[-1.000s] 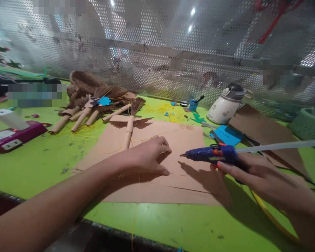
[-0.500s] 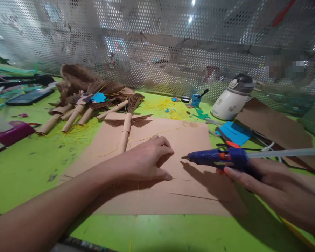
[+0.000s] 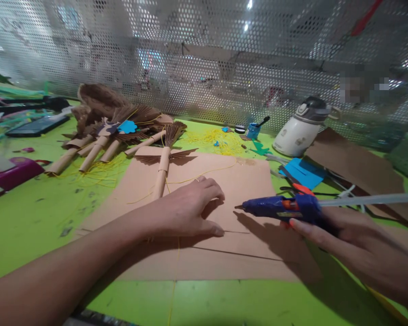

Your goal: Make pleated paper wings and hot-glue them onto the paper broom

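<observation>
My right hand (image 3: 350,240) grips a blue hot glue gun (image 3: 275,207), with a long clear glue stick (image 3: 370,199) coming out of its back. The nozzle points left, just above a sheet of brown paper (image 3: 245,181). My left hand (image 3: 193,208) rests on that sheet, fingers curved and thumb apart, holding nothing that I can see. Dark cut or fold lines cross the paper near its thumb. Beyond the left wrist lies a rolled brown paper tube (image 3: 161,176) with pleated fans at its top and yellow thread about it; my arm hides its lower end.
More paper tube figures (image 3: 98,147) are piled back left, near a phone (image 3: 37,126) and a magenta tool (image 3: 17,174). Yellow thread scraps (image 3: 221,138), a small blue pot (image 3: 253,131), a white bottle (image 3: 292,131), blue paper (image 3: 302,172) and brown card (image 3: 357,158) lie behind.
The dark lines across the paper below my left hand show longer and clearer. Both hands and the glue gun have hardly moved.
</observation>
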`<state>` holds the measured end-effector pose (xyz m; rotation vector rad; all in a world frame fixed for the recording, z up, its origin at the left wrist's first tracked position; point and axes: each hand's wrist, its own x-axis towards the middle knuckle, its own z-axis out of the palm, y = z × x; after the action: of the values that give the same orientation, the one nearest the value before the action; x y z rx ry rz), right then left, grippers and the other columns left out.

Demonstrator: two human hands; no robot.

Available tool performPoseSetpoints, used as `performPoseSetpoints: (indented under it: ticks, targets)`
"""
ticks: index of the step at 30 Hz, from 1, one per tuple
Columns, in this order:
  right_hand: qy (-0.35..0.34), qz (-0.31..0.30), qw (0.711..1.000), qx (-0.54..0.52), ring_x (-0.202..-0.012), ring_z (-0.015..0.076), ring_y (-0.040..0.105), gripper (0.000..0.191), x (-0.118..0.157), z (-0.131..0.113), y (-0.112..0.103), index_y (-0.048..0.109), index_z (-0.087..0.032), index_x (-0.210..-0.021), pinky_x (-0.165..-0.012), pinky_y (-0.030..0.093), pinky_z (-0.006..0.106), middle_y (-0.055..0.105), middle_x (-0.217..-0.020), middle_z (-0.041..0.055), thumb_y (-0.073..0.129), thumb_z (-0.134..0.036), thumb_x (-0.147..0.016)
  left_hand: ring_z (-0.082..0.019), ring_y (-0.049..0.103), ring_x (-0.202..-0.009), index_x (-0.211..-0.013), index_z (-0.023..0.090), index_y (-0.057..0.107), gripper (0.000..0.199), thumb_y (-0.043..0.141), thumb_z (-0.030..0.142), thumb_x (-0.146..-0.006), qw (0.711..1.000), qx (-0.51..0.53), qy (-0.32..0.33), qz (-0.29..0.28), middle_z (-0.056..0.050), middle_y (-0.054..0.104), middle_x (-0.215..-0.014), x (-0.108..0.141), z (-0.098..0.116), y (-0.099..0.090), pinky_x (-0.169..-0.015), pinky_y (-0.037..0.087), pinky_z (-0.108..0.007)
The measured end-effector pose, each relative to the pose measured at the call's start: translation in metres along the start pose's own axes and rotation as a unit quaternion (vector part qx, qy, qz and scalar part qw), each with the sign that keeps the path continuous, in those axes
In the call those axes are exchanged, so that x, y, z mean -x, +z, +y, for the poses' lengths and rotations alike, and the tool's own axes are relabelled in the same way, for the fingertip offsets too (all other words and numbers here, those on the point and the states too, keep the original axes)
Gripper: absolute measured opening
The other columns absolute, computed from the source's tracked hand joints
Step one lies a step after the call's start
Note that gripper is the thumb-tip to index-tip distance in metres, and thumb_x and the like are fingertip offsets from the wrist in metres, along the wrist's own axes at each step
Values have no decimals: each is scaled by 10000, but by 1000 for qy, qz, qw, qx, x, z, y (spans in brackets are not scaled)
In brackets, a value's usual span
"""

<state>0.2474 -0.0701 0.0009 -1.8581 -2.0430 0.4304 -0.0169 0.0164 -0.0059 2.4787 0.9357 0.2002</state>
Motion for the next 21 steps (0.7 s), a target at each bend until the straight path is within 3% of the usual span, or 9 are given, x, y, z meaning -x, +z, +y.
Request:
performPoseSetpoints:
  ticks: [6,14,17,21]
  targets:
    - [12,-10,1000,1,-779,253,657,397,3,5,1,658,-273,-861,-660,537,359,719,-845,8,435,-593,-789,-199,480,-1000,-964,194,549,301,586,401,-749,1000,16,7,-2,-33,527,-1072,3,5,-5,-830,380,-295]
    - [-19,8,1000,12,-761,244,674,378,0,-1,3,691,-286,-983,-626,552,317,731,-885,18,471,-524,-790,-191,502,-870,-1001,201,502,353,617,340,-698,998,27,-49,-2,-29,535,-952,1,4,-3,-721,383,-299]
    - [-37,-5,999,12,-700,235,668,366,-1,-3,6,692,-274,-975,-592,551,311,729,-829,28,468,-504,-800,-180,492,-837,-927,189,522,274,611,324,-706,999,23,-35,-9,-27,529,-922,1,1,-2,-692,373,-288]
    - [-46,-8,999,-3,-782,227,659,371,-3,-10,7,636,-262,-1089,-656,548,306,718,-906,28,459,-464,-833,-182,479,-865,-836,181,524,193,625,290,-712,1000,8,9,-7,-29,534,-917,1,-2,-2,-705,371,-284]
